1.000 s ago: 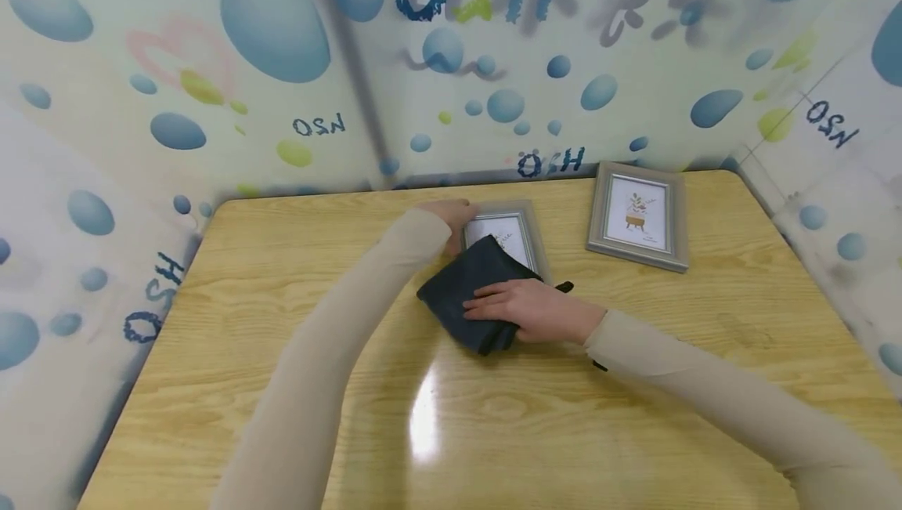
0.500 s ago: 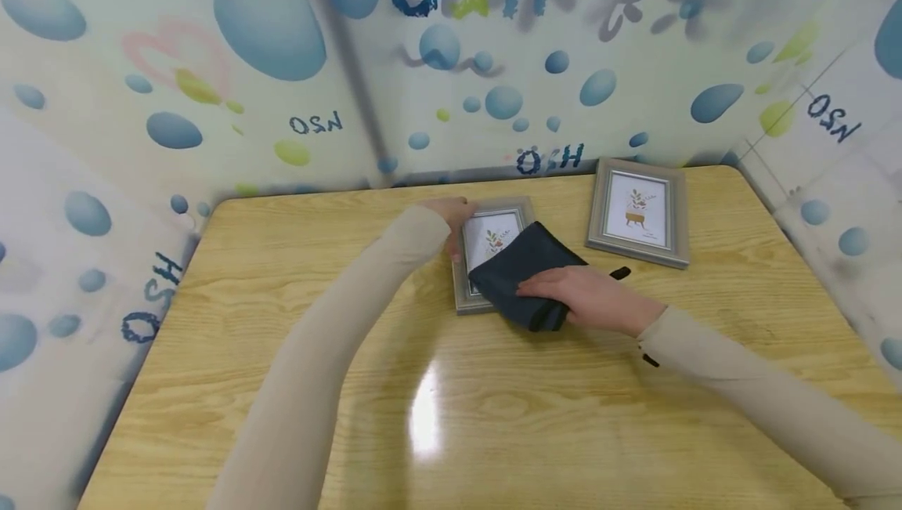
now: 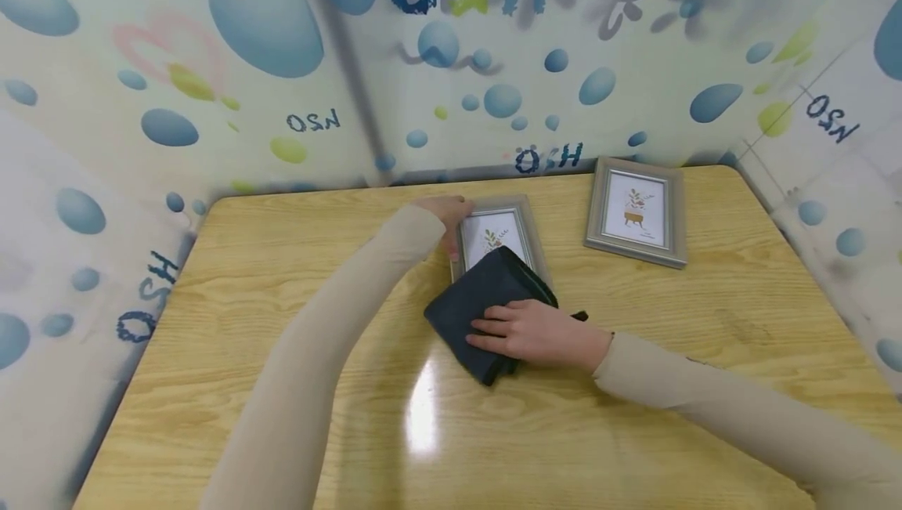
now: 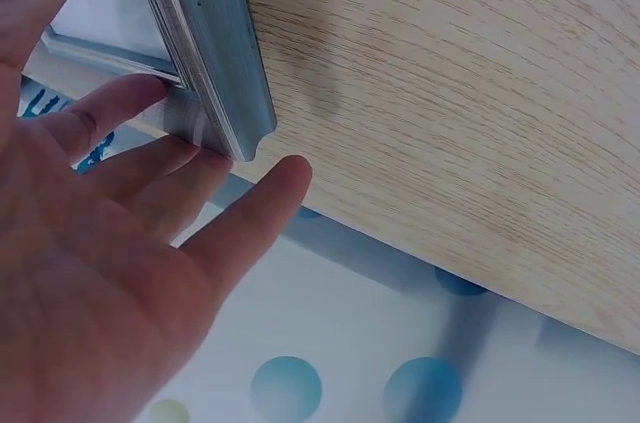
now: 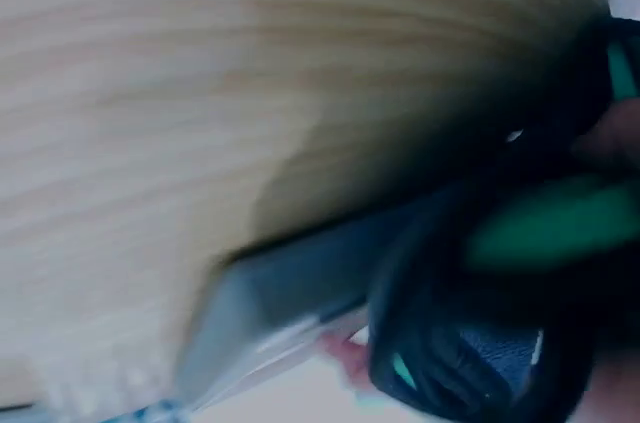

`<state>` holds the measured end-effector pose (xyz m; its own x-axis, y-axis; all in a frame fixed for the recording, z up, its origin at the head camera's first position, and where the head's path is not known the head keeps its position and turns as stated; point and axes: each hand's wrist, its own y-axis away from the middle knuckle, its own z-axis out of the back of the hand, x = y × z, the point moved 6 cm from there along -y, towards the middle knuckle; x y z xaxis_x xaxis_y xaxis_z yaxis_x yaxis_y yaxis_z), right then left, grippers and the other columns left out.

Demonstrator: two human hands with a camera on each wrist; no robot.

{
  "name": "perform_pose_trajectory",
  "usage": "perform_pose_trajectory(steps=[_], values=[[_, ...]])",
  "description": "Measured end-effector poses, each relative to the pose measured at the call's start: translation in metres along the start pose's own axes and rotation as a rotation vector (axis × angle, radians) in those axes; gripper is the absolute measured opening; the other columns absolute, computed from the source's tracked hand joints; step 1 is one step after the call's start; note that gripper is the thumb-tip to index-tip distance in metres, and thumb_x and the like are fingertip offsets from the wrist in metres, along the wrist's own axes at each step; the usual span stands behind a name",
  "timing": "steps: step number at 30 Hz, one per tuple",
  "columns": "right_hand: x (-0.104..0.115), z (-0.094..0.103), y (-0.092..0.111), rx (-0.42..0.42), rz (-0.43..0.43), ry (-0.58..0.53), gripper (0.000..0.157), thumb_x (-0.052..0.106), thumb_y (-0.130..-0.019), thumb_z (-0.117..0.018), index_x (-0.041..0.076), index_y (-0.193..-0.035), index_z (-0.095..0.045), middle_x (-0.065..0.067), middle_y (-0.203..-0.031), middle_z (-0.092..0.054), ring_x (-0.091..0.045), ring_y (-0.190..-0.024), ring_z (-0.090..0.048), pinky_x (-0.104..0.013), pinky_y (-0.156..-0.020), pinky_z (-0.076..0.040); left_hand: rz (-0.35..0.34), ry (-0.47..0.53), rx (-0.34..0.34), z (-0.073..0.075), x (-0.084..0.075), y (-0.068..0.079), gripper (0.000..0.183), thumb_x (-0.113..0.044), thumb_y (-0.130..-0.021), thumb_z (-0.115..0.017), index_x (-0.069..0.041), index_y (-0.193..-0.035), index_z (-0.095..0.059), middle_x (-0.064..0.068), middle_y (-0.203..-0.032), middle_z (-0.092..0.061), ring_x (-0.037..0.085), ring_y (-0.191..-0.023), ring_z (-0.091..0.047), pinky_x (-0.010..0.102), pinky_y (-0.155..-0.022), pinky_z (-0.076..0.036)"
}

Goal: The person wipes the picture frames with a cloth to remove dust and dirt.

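A grey picture frame (image 3: pixel 533 236) with a plant print lies on the wooden table. At its far left corner is my left hand (image 3: pixel 449 216), holding the frame edge between thumb and fingers; in the left wrist view the fingers touch the frame corner (image 4: pixel 215 53), and the little finger stands off it. My right hand (image 3: pixel 539 334) holds a folded dark blue cloth (image 3: pixel 468 302) across the frame's near part, hiding its near edge. In the right wrist view, blurred, the dark cloth (image 5: pixel 430 263) shows green inner patches beside the frame's side (image 5: pixel 290 293).
A second, similar picture frame (image 3: pixel 599 212) lies farther right, near the back edge. The wooden table (image 3: pixel 599 447) meets a wall (image 3: pixel 395 95) printed with blue and green drops at its back. Another wall stands along the right side.
The right hand and cloth moved right across the frame, baring its left part, then came back left and nearer. The left hand stays at the frame's corner.
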<state>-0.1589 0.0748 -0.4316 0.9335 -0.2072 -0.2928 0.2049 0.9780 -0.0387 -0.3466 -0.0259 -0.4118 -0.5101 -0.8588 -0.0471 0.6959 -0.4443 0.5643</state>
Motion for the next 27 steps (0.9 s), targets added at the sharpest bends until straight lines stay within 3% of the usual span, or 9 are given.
perform_pose_trajectory(steps=[4,7,13,21,24,27], values=[[0.007,-0.004,-0.019,-0.001,-0.005,-0.096,0.045,0.011,-0.097,-0.056,0.014,-0.142,-0.050,-0.005,-0.136,-0.054,-0.018,-0.122,-0.052,-0.027,-0.092,-0.046,0.008,-0.006,0.008,0.001,-0.003,0.005,0.099,-0.033,-0.079,-0.081,-0.012,-0.154,-0.020,0.012,-0.158,-0.018,0.029,-0.142,-0.021,0.043,-0.110,-0.028],[0.004,-0.007,-0.018,-0.012,-0.033,-0.221,0.046,0.008,-0.097,-0.055,0.011,-0.142,-0.048,-0.006,-0.140,-0.051,-0.020,-0.125,-0.050,-0.029,-0.096,-0.045,0.028,-0.021,0.025,0.002,-0.004,0.007,0.102,-0.034,-0.080,-0.079,-0.015,-0.156,-0.013,0.009,-0.160,-0.012,0.028,-0.144,-0.017,0.043,-0.111,-0.026],[-0.009,-0.010,0.017,-0.055,-0.082,-0.414,0.059,-0.012,-0.084,-0.062,0.006,-0.139,-0.051,-0.008,-0.140,-0.051,-0.022,-0.127,-0.048,-0.034,-0.100,-0.043,0.054,-0.035,0.017,0.005,-0.007,0.009,0.103,-0.032,-0.079,-0.081,-0.016,-0.155,-0.013,0.008,-0.160,-0.011,0.027,-0.144,-0.017,0.044,-0.110,-0.028],[-0.024,-0.015,0.075,-0.059,-0.192,-0.488,0.068,-0.013,-0.072,-0.072,0.004,-0.135,-0.055,-0.006,-0.136,-0.055,-0.024,-0.122,-0.052,-0.039,-0.093,-0.048,0.050,-0.016,0.000,0.004,-0.008,0.009,0.105,-0.028,-0.077,-0.083,-0.017,-0.155,-0.015,0.009,-0.160,-0.011,0.029,-0.144,-0.016,0.045,-0.112,-0.025],[-0.024,-0.014,0.076,-0.049,-0.206,-0.485,0.067,-0.012,-0.072,-0.072,0.003,-0.134,-0.055,-0.006,-0.135,-0.056,-0.025,-0.122,-0.052,-0.040,-0.094,-0.048,0.048,-0.025,-0.001,0.002,-0.005,0.008,0.104,-0.030,-0.077,-0.082,-0.017,-0.155,-0.015,0.008,-0.160,-0.011,0.028,-0.144,-0.016,0.044,-0.112,-0.024],[-0.020,-0.011,0.059,-0.015,-0.191,-0.494,0.067,-0.013,-0.074,-0.068,0.003,-0.137,-0.052,-0.007,-0.137,-0.053,-0.025,-0.124,-0.049,-0.038,-0.097,-0.045,0.044,-0.034,-0.001,0.000,-0.003,0.007,0.102,-0.033,-0.078,-0.081,-0.017,-0.155,-0.016,0.007,-0.160,-0.012,0.027,-0.144,-0.017,0.043,-0.112,-0.024]])
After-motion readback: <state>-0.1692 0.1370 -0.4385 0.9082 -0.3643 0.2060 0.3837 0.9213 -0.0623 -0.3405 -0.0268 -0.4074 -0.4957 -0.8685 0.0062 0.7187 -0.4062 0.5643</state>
